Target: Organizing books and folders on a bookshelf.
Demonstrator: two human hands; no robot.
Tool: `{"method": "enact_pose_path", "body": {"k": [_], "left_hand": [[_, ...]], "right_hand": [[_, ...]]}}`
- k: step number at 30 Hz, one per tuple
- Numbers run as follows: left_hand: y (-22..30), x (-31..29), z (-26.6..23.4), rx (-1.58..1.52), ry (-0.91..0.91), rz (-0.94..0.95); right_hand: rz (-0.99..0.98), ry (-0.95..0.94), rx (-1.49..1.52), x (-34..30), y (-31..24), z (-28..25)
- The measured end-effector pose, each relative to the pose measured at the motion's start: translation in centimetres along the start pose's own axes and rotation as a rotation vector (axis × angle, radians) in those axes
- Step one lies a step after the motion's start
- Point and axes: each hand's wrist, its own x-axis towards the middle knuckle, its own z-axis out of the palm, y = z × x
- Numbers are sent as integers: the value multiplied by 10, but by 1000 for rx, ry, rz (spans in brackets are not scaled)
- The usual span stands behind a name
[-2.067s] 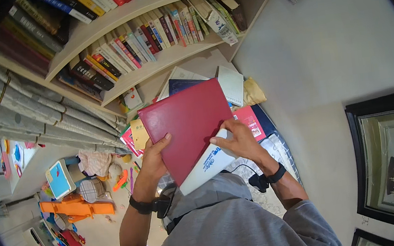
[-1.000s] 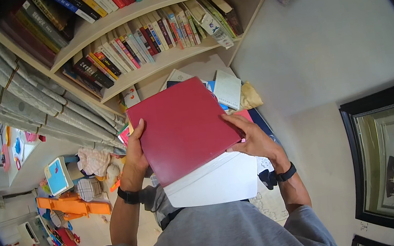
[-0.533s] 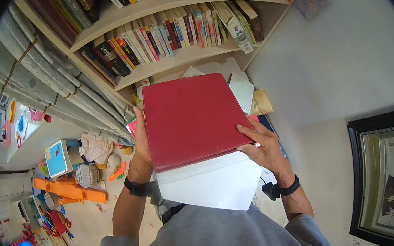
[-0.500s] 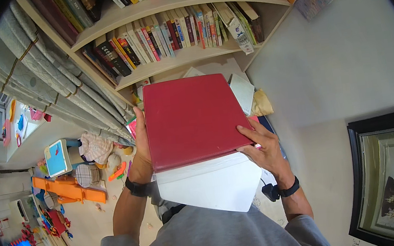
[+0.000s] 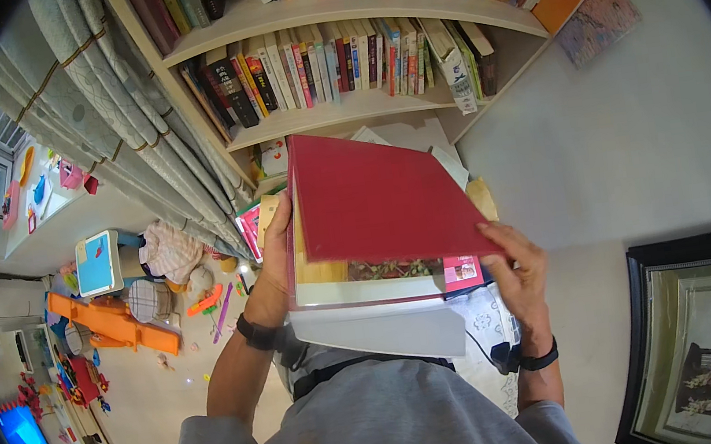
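A large album with a plain dark-red cover (image 5: 383,196) is held up in front of my body. My left hand (image 5: 278,254) grips its left edge, the fingers passing out of sight behind it. At the cover's near right corner, my right hand (image 5: 517,269) pinches the cover between thumb and fingers and holds it raised. Beneath the raised cover, a pale inner page (image 5: 364,289) with a picture of green plants shows in part. A white flat piece (image 5: 378,330) sticks out below the album's near edge.
Bookshelves (image 5: 341,104) packed with upright books stand ahead. Patterned grey curtains (image 5: 116,118) hang at left, with a toy-strewn floor and an orange plastic toy (image 5: 110,323) beyond. A dark-framed picture (image 5: 698,340) is at right, near the pale wall (image 5: 612,146).
The cover, flat on the album before, is now lifted on its right side, uncovering an inner page. My right hand has moved right and slightly down with the cover's corner.
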Motion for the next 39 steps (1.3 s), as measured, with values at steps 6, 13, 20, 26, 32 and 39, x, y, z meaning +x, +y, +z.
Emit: {"method": "enact_pose_path", "body": {"k": [6,13,20,26,32,39], "left_hand": [[-5,-8,10,186,-116,-127],[-7,-7,5,84,-195,-176],[-6,-11,17,223,22,-102],[-5,-9,14,129,-202,-129],[-8,-5,12,65,-250,-125],[-12,-3,14,211,-80,-87]], "right_hand": [[21,209,-117,23,-23,-29],[-3,280,-109,45,-27,-44],[-27,285,-57,60,-24,-43],[19,247,-50,63,-27,-43],[107,191,-9,67,-28,-39],[151,155,-6,64,-28,-38]]}}
